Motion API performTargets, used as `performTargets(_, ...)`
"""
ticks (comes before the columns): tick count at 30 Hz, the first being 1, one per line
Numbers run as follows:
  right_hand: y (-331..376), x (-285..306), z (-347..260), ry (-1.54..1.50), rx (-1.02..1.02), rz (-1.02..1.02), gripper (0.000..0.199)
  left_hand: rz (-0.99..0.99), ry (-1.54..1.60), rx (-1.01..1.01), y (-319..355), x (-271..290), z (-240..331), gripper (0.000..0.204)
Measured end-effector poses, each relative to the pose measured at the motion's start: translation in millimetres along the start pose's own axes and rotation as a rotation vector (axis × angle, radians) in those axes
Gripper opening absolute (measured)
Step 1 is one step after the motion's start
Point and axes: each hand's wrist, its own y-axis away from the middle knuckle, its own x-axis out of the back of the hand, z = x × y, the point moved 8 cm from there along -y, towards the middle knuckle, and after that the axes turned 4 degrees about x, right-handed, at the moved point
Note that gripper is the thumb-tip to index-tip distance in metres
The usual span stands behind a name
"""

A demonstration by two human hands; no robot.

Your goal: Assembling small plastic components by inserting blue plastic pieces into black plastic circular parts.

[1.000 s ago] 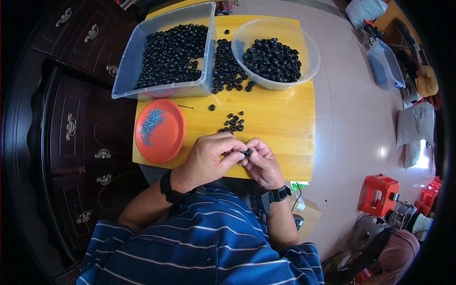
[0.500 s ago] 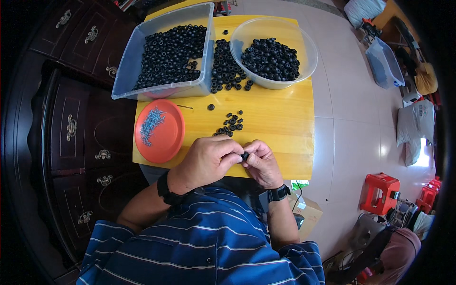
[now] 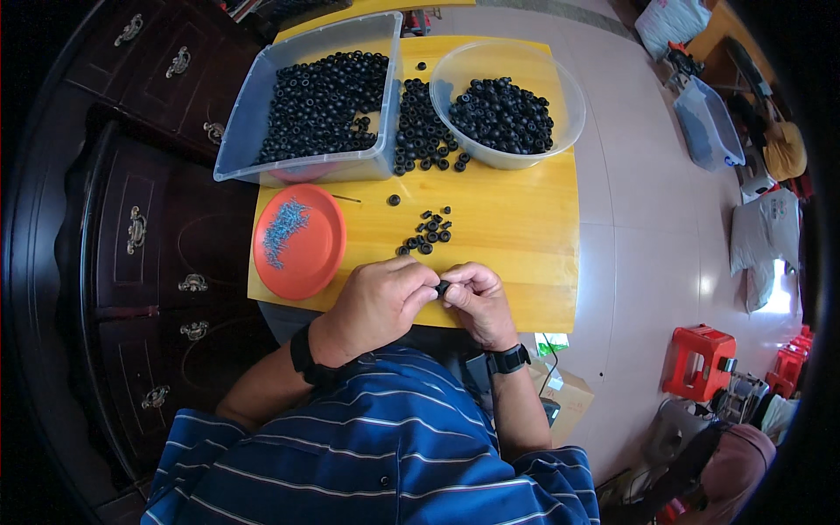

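Observation:
Over the near edge of the yellow table, my left hand [image 3: 378, 302] and my right hand [image 3: 481, 306] meet fingertip to fingertip. Both pinch one small black round part [image 3: 443, 288], mostly covered by the fingers. Just beyond them lies a loose cluster of small black rings and stubby pieces [image 3: 433, 229]. A single black ring [image 3: 394, 200] rests apart, farther off. To the left of my hands, an orange-red plate [image 3: 302, 278] carries a scatter of tiny bluish slender pieces [image 3: 284, 232], too small to identify.
At the back, a clear rectangular bin [image 3: 241, 144] and a clear round tub [image 3: 573, 114] hold many black rings, with more rings [image 3: 420, 131] spilled between them. A thin dark rod [image 3: 346, 199] lies near the plate. Dark drawers [image 3: 144, 236] stand left; a red stool [image 3: 700, 363] stands right.
The whole view has shifted slightly. My fingers have turned the small black part a little, and both hands stay closed on it.

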Motion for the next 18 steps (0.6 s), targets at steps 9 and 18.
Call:
performTargets(9, -1.2, 0.6, -1.2, 0.003, 0.015, -0.021, 0.016, 0.03, 0.04, -0.01, 2.0, -0.5, -3.6, 0.01)
performTargets(18, 0.7, 1.7, 1.0, -0.06, -0.037, -0.031, 0.018, -0.007, 0.126, 0.011, 1.4, -1.5, -4.5, 0.011)
